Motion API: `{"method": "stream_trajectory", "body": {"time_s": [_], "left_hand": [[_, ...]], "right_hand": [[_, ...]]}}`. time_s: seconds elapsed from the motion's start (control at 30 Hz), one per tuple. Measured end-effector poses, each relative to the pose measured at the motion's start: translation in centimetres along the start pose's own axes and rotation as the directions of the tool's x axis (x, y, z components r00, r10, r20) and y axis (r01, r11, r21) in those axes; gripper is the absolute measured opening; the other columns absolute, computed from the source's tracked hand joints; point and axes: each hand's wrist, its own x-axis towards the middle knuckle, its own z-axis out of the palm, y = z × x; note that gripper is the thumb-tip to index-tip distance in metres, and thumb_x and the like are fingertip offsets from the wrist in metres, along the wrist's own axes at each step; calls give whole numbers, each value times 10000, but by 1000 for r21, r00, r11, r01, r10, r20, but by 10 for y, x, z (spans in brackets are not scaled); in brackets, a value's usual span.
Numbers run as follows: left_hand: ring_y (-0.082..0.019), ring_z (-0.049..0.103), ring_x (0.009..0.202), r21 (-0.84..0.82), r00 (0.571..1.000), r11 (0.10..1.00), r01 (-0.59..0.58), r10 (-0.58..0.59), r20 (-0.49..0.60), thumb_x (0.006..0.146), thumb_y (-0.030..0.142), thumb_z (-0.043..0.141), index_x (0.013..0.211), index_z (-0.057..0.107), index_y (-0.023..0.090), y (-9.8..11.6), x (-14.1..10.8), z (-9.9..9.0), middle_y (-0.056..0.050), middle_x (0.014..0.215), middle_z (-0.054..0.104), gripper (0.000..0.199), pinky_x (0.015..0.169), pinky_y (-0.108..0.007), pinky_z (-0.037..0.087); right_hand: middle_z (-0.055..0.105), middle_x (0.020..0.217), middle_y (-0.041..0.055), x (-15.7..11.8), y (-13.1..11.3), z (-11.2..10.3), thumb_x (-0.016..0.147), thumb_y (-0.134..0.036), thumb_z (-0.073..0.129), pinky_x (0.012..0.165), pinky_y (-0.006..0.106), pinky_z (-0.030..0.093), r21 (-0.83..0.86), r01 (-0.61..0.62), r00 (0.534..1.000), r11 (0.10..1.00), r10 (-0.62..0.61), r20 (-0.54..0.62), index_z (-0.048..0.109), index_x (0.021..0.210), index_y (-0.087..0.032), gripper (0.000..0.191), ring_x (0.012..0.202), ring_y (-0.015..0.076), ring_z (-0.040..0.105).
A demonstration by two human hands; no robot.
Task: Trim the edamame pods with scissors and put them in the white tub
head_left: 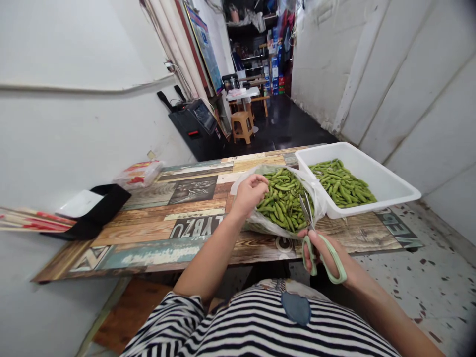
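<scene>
A clear plastic bag [241,184] full of green edamame pods [283,196] lies opened out on the table. My left hand [253,194] is over the bag's left side, its fingers curled together at the edge of the pods; what they hold, if anything, is hidden. In my right hand [316,245] is a pair of scissors [330,258] with pale green handles. Their blades are slightly apart and point up over the bag's right side. Against the bag on the right stands a white plastic tub [394,191] with more pods [344,186] in its left part.
The patterned wooden table [148,233] runs along the wall. At its left end are a black holder [98,213] with chopsticks [37,220] and a plastic packet [137,173]. Beyond the table stand a black speaker-like box [197,131] and an orange stool [242,126].
</scene>
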Motion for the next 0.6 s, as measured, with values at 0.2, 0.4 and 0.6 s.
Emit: {"method": "stream_trajectory", "body": {"time_s": [0.2,0.4,0.6], "left_hand": [[-157,535,631,701,965,674,-233,73,250,538,81,715,538,606,192,-13,-5,-8,-6,527,535,156,603,-224,387],[-163,589,752,532,888,761,-373,126,442,693,218,651,689,708,185,0,0,1,-48,764,671,66,725,-239,425],[-62,372,415,350,846,936,-25,-167,506,746,354,593,827,727,107,-1,-12,15,17,494,549,292,445,-192,295]], "right_hand": [[533,538,-18,0,-1,0,828,-634,387,458,265,426,-16,-4,1000,1000,4,17,497,926,-175,482,450,145,538],[532,534,-16,-4,-4,1,847,-624,360,492,259,426,-127,19,998,992,-11,63,486,802,-183,461,459,132,529],[541,598,-12,-4,-3,-3,869,-571,383,515,253,422,-260,118,992,958,-102,77,537,998,-174,445,518,136,535]]}}
